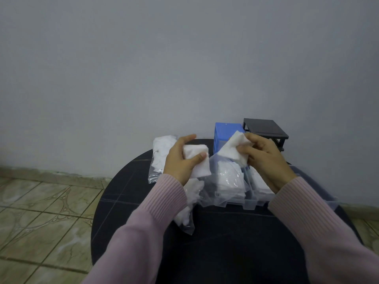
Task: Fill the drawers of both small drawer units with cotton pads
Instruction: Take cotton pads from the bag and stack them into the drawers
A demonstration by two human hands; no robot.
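Hands above a round dark surface (143,212). Left hand (182,160) grips a stack of cotton pads (198,159), thumb curled over its front and fingers behind. Right hand (264,154) pinches a second wad of pads (233,149) between thumb and fingers. Below them lie an open clear bag (225,181) of pads and clear drawers (254,193) holding pads. Blue unit (224,131) and black unit (264,128) stand at the far edge; another bag (160,158) lies at left.
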